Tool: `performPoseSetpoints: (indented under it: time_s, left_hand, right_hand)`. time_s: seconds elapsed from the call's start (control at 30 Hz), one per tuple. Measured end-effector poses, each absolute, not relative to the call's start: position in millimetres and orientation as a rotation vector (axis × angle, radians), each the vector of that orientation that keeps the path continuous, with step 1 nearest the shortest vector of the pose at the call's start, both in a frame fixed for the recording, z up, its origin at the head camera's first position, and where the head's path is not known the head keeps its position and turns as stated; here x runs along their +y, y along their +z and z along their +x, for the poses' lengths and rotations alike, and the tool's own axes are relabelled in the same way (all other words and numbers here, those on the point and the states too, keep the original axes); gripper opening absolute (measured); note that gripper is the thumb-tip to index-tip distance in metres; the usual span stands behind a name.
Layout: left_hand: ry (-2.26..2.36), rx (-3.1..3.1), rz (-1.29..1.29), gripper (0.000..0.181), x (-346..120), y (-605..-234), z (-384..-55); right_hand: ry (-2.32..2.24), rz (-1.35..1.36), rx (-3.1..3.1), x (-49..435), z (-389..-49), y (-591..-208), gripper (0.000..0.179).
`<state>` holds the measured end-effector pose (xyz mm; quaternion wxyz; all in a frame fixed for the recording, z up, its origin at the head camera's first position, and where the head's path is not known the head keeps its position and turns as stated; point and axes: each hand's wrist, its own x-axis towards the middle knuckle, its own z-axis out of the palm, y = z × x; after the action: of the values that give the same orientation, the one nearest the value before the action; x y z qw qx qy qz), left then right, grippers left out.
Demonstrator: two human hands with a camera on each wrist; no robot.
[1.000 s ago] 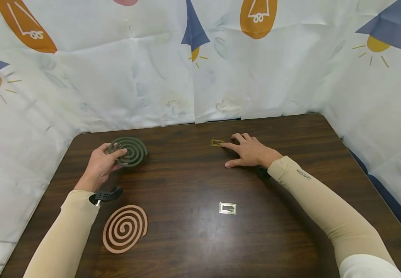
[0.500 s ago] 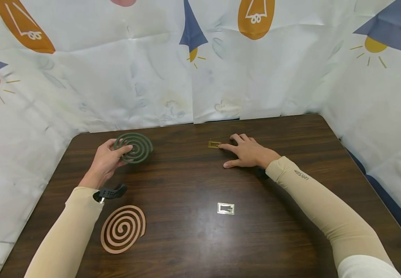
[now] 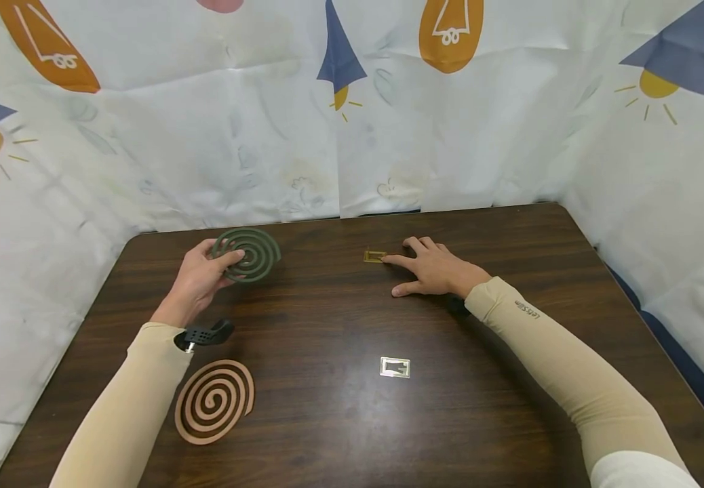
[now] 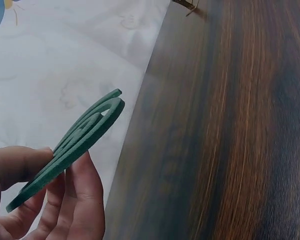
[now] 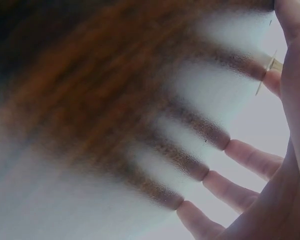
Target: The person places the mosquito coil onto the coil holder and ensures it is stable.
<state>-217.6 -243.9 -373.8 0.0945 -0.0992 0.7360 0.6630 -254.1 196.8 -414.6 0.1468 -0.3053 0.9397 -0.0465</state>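
Note:
My left hand [image 3: 196, 278] pinches a green mosquito coil [image 3: 271, 257] by its near left side, thumb on top and fingers beneath. In the left wrist view the coil [image 4: 90, 139] shows nearly edge-on, tilted, raised off the table. My right hand [image 3: 434, 270] is spread palm down toward the table's far side. Its index fingertip is at the right end of a small gold-coloured metal coil stand [image 3: 373, 261], which has a thin prong sticking up. In the right wrist view the fingertips meet their reflections on the tabletop, and the stand [image 5: 275, 66] shows beside the index finger.
A brown mosquito coil [image 3: 182, 407] lies flat at the front left of the dark wood table [image 3: 327, 312]. One silvery flat metal stand [image 3: 396, 360] with a cut-out lies near the middle. A printed white curtain [image 3: 266, 156] hangs right behind the table's far edge.
My left hand has carried the green coil to the right and slightly farther from me. The right hand has stayed by the gold-coloured stand with its finger against it.

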Motion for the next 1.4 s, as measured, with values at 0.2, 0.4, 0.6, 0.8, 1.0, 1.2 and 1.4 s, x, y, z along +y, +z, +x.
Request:
performPoseSetpoints:
  time_s: [0.2,0.4,0.6,0.8,1.0,1.2,1.4]
  left_hand:
    - [1.990,2.146,-0.290,0.052,-237.8,-371.3,-220.3]
    - [1.990,2.138,-0.285,0.051,-231.3,-371.1,-222.4]
    - [1.982,2.149,-0.261,0.057,-223.9,-370.7,-223.9]
    - [1.994,2.143,-0.268,0.046,-219.2,-371.0,-224.7]
    - [2.009,2.111,-0.282,0.038,-215.4,-374.1,-225.2]
    - [1.988,2.121,-0.260,0.048,-209.3,-376.2,-227.8]
    - [1.976,2.137,-0.269,0.057,-202.2,-377.4,-229.5]
  right_hand:
    - [-0.135,-0.885,2.706,197.4,-254.6,-413.6,0.077]
    - [-0.133,-0.889,2.705,197.0,-255.9,-414.6,0.077]
    - [-0.127,-0.892,2.705,196.9,-255.3,-414.5,0.076]
    - [-0.108,-0.903,2.710,196.9,-254.2,-414.9,0.076]
    - [-0.116,-0.918,2.709,196.5,-253.6,-415.7,0.075]
    - [-0.128,-0.905,2.704,196.3,-253.0,-417.4,0.074]
    - [-0.108,-0.899,2.704,195.2,-253.6,-415.4,0.075]
